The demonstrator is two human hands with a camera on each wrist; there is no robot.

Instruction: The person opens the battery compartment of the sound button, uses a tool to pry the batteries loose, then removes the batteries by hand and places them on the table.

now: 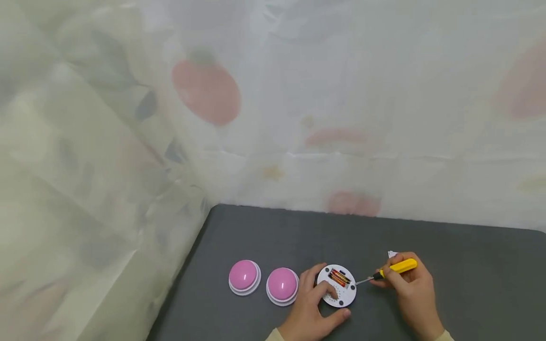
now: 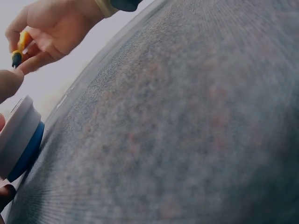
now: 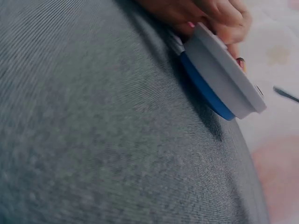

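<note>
My left hand (image 1: 313, 303) grips a round white buzzer button (image 1: 346, 293), turned face down and tilted. One fingertip rests on its back, near the small holes. Red-and-yellow batteries (image 1: 339, 277) show in its uncovered compartment. Seen from the side in the right wrist view, the blue dome (image 3: 205, 88) faces the table. With my right hand (image 1: 415, 291) I hold a yellow screwdriver (image 1: 400, 266), its shaft pointing left at the button's rim. In the right wrist view, the metal tip (image 3: 285, 94) appears apart from the rim.
Two pink-domed buzzer buttons, one farther left (image 1: 243, 275) and one beside my left hand (image 1: 281, 285), sit on the dark grey table (image 1: 264, 227). A small white piece (image 1: 392, 254) shows behind my right hand. Patterned sheeting (image 1: 273, 94) hangs behind and at the left.
</note>
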